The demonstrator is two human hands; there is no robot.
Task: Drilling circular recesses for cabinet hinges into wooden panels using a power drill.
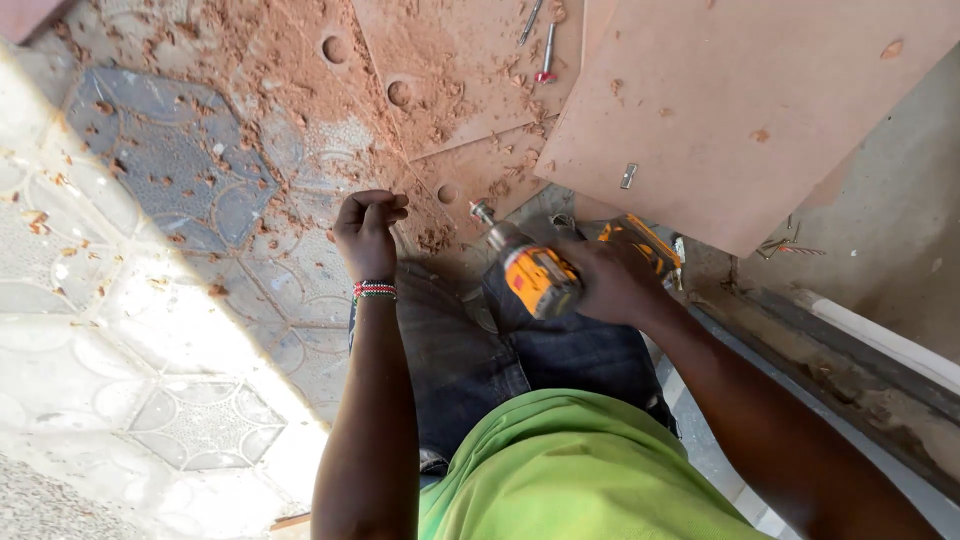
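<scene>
Two hands: both working low over the tiled floor [180, 300].
Right hand [610, 280]: gripping a yellow drill [535, 275].
Left hand [368, 228]: clenching into a fist, beside the drill's tip, just short of the drilled boards [440, 70].

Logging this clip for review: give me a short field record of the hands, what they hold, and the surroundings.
left hand: closed in a loose fist above the floor, nothing visible in it
right hand: gripping a yellow cordless drill
drill: bit end points toward the boards
boards: brown sheets, some with round holes
floor: patterned tiles, scattered with sawdust
wrist: beaded bracelet on left
</scene>
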